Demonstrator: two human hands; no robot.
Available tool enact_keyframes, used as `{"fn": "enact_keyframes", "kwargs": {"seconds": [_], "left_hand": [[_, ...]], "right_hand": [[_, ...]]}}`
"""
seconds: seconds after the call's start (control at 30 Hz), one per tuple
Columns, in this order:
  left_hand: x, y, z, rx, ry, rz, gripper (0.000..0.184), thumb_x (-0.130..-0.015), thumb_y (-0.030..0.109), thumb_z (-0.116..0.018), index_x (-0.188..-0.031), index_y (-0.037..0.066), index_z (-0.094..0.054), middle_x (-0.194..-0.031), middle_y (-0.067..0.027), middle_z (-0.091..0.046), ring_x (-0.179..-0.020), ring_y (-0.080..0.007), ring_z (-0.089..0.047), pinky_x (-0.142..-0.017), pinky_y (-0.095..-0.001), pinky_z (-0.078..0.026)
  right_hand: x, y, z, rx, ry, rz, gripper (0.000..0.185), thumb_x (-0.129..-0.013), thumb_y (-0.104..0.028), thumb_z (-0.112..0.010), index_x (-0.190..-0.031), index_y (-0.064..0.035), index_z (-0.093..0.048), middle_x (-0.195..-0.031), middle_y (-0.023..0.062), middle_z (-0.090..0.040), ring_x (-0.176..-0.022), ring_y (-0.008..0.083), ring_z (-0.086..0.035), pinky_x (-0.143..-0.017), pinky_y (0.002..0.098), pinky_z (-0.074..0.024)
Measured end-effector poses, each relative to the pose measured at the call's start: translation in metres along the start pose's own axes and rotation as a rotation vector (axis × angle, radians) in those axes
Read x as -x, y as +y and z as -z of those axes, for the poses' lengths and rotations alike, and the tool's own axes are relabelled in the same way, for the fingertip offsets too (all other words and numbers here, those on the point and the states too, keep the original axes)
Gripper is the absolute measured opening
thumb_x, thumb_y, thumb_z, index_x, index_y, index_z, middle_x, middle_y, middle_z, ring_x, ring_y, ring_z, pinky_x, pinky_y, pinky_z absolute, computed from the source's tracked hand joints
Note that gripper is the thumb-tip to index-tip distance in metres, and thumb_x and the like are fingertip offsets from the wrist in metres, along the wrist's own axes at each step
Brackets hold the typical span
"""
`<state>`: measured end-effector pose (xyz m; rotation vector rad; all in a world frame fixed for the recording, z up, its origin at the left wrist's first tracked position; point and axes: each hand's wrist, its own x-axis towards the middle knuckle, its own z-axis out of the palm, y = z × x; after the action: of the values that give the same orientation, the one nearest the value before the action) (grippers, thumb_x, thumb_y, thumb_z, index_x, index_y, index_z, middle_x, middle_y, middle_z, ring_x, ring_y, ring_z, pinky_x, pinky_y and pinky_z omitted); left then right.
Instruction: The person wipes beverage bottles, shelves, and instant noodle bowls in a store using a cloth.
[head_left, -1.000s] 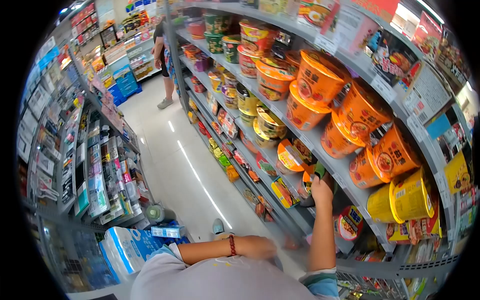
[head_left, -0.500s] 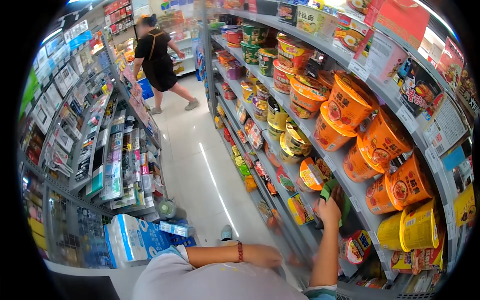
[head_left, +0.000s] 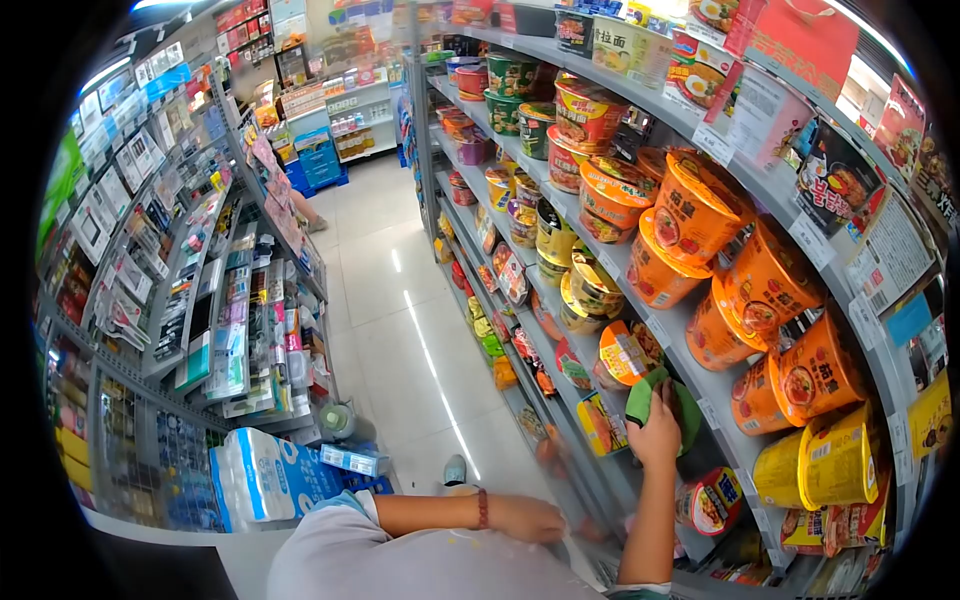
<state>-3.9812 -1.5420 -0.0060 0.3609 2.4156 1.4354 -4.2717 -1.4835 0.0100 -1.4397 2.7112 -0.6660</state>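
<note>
My right hand [head_left: 655, 430] is closed around a green cloth [head_left: 641, 400] at the lower shelf on the right. Close to the cloth are a noodle cup with an orange lid [head_left: 625, 357] and a yellow noodle packet [head_left: 600, 424]. A red-and-yellow noodle bowl [head_left: 712, 500] sits below my right wrist. In front of my body is my left hand [head_left: 528, 518], with a red bead bracelet on its wrist. Its fingers are hidden from view, and I see nothing held in it.
Orange noodle cups [head_left: 690, 215] and yellow cups [head_left: 840, 455] line the shelf above. Across the tiled aisle [head_left: 385, 330], a rack [head_left: 235, 330] carries small packaged goods. A blue-and-white wrapped pack [head_left: 275, 475] stands at its foot. Far off, a person's foot [head_left: 315, 224] shows.
My right hand and the green cloth have shifted slightly along the shelf, and more of the cloth shows. The walking person has gone left behind the rack, leaving part of a leg visible.
</note>
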Motion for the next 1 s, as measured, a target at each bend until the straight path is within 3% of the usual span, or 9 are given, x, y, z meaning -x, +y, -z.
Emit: {"fn": "enact_keyframes", "kwargs": {"seconds": [0.27,0.33,0.57,0.63,0.8,0.9,1.0], "left_hand": [[0.0,-0.003,-0.004,0.004,-0.002,0.002,0.037,-0.111,0.033,-0.048,-0.106,0.0,-0.065,-0.104,-0.022,-0.064,-0.1,-0.0418,-0.064,-0.09,-0.0467,-0.051],[-0.001,-0.007,-0.006,0.006,-0.005,-0.002,0.037,-0.111,0.033,-0.048,-0.106,-0.001,-0.065,-0.104,-0.0219,-0.065,-0.1,-0.0419,-0.064,-0.09,-0.0467,-0.051],[-0.001,-0.008,-0.006,-0.003,-0.009,0.011,0.037,-0.11,0.032,-0.049,-0.11,-0.001,-0.066,-0.107,-0.0226,-0.065,-0.103,-0.0419,-0.064,-0.092,-0.0461,-0.051],[-0.001,-0.007,-0.005,-0.002,-0.021,0.02,0.036,-0.11,0.032,-0.049,-0.111,0.0,-0.066,-0.108,-0.022,-0.066,-0.104,-0.0413,-0.064,-0.093,-0.0458,-0.051],[0.0,-0.012,0.013,0.011,-0.039,0.037,0.033,-0.109,0.029,-0.05,-0.112,0.002,-0.068,-0.111,-0.0181,-0.068,-0.108,-0.037,-0.065,-0.096,-0.0432,-0.051],[-0.006,-0.034,0.034,-0.209,0.192,-0.026,0.023,-0.105,0.02,-0.054,-0.108,0.002,-0.069,-0.105,-0.016,-0.067,-0.105,-0.0348,-0.065,-0.095,-0.0418,-0.051],[-0.015,0.0,0.09,-0.202,0.471,-0.15,0.014,-0.102,0.014,-0.059,-0.105,0.003,-0.067,-0.103,-0.0153,-0.063,-0.104,-0.0343,-0.061,-0.093,-0.045,-0.051]], "right_hand": [[0.003,0.014,-0.028,0.094,0.135,0.063,0.072,-0.081,-0.019,-0.074,-0.146,0.0026,-0.051,-0.157,0.0269,-0.047,-0.148,0.041,-0.043,-0.12,0.0458,-0.0401],[0.008,0.012,-0.033,0.124,0.203,0.061,0.069,-0.079,-0.015,-0.077,-0.143,0.0004,-0.056,-0.151,0.0232,-0.055,-0.143,0.0383,-0.05,-0.116,0.0452,-0.0441],[0.021,0.021,-0.054,0.212,0.341,0.078,0.062,-0.075,-0.012,-0.082,-0.134,-0.003,-0.063,-0.138,0.015,-0.068,-0.128,0.0314,-0.065,-0.102,0.0429,-0.053],[0.022,0.022,-0.053,0.094,0.522,0.181,0.046,-0.079,-0.01,-0.08,-0.123,-0.0023,-0.069,-0.127,0.0145,-0.074,-0.118,0.032,-0.07,-0.098,0.0434,-0.0554],[0.024,0.012,-0.041,-0.055,0.592,0.164,0.029,-0.085,-0.009,-0.076,-0.112,-0.0007,-0.073,-0.119,0.0156,-0.077,-0.108,0.0342,-0.074,-0.094,0.0443,-0.0573],[0.026,0.01,-0.041,-0.076,0.576,0.178,0.029,-0.086,-0.01,-0.073,-0.114,-0.0001,-0.073,-0.122,0.0169,-0.076,-0.111,0.0358,-0.073,-0.097,0.0456,-0.056],[0.03,0.006,-0.031,-0.056,0.468,0.167,0.038,-0.085,-0.012,-0.071,-0.122,0.0002,-0.07,-0.131,0.0188,-0.071,-0.121,0.0373,-0.068,-0.105,0.0475,-0.0504]]}}
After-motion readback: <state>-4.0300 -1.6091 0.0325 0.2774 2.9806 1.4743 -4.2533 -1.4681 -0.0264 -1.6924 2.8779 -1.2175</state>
